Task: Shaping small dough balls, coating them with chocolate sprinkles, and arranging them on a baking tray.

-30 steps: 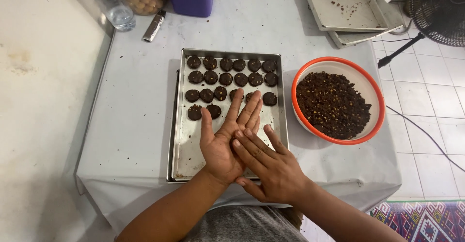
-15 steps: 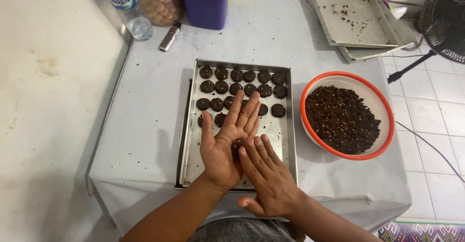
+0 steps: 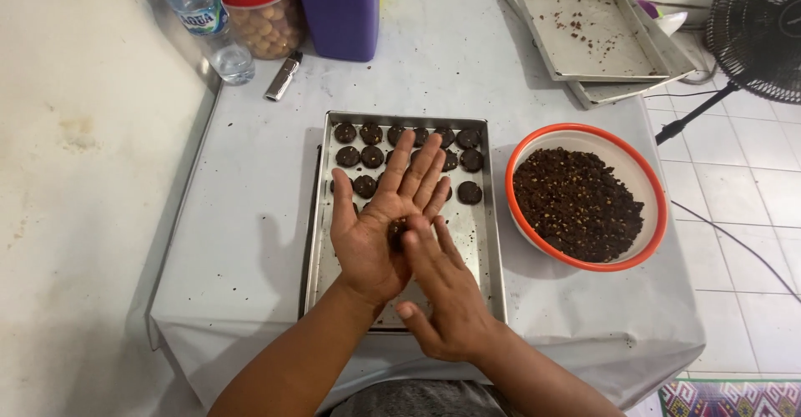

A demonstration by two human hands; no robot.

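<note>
My left hand (image 3: 380, 225) lies palm up with fingers spread above a metal baking tray (image 3: 477, 258). A small dark piece of dough (image 3: 397, 232) sits in that palm. The fingers of my right hand (image 3: 446, 308) press on the dough from the near side, so it is held between the two hands. Several round dark cookies (image 3: 367, 157) fill the far rows of the tray, some hidden behind my left fingers. To the right stands a white bowl with an orange rim (image 3: 659, 217), holding dark crumbly mix (image 3: 576, 204).
At the back of the grey-covered table stand a water bottle (image 3: 204, 21), a red-lidded jar (image 3: 259, 17) and a purple container (image 3: 338, 8), with a lighter (image 3: 282, 77) nearby. Stacked bare trays (image 3: 592, 29) sit far right. A fan (image 3: 759, 29) stands on the tiled floor.
My right hand has slid back toward me across the left palm, and the dark dough now shows between them. The view has tilted slightly; the tray and bowl have not moved.
</note>
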